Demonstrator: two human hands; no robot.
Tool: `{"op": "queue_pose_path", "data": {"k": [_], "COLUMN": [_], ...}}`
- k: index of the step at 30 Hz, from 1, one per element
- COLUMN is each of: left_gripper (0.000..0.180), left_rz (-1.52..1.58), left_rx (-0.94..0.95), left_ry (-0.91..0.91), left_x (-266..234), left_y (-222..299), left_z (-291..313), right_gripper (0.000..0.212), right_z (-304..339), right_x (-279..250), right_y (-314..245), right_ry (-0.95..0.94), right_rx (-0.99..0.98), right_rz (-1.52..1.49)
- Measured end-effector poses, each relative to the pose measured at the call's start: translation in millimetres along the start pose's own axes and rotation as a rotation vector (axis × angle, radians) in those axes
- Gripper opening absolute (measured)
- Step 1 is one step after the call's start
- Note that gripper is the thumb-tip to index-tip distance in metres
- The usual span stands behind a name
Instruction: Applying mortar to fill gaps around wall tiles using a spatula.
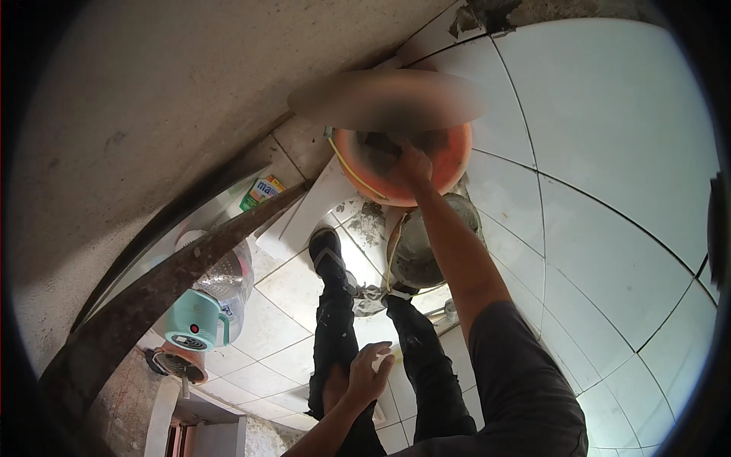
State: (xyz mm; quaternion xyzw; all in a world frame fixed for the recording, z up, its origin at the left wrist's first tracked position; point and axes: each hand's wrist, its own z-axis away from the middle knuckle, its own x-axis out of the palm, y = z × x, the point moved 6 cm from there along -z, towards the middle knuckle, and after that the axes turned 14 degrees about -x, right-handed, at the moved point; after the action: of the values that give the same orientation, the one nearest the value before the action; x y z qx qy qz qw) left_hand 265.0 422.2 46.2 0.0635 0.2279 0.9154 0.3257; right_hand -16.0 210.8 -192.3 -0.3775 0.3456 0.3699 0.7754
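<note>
My right hand [412, 163] reaches into an orange bucket [457, 152] ahead of me, its fingers closed around something dark that I cannot make out. A blurred patch covers the far part of the bucket, and a yellow handle [356, 174] hangs along its left side. Under my right forearm stands a second bucket [422, 247], smeared grey, with grey matter inside. My left hand [371, 373] hovers over my left leg, fingers apart, holding nothing.
A dark beam [183, 282] slants across the left side. Near it are a teal kettle-like container [194, 320], a clear plastic container [232, 278], a green box [261, 192] and an orange pot [183, 362]. White wall tiles [601, 198] rise on the right.
</note>
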Motion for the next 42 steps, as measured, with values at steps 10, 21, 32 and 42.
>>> {"op": "queue_pose_path", "data": {"k": [10, 21, 32, 42], "left_gripper": [0.024, 0.021, 0.024, 0.026], "left_rz": [0.009, -0.036, -0.067, -0.075], "left_rx": [0.011, 0.101, 0.122, 0.093], "left_ry": [0.067, 0.115, 0.104, 0.095], "left_x": [-1, -3, 9, 15], "left_y": [9, 31, 38, 40], "left_z": [-17, -18, -26, -29], "right_gripper": [0.051, 0.046, 0.025, 0.025], "right_z": [40, 80, 20, 20], "right_x": [-19, -159, -267, -264], "right_y": [33, -4, -21, -21], "right_ry": [0.245, 0.398, 0.569, 0.557], "right_rx": [-0.003, -0.088, 0.138, 0.159], "right_rz": [-0.44, -0.729, -1.278, -1.346]}}
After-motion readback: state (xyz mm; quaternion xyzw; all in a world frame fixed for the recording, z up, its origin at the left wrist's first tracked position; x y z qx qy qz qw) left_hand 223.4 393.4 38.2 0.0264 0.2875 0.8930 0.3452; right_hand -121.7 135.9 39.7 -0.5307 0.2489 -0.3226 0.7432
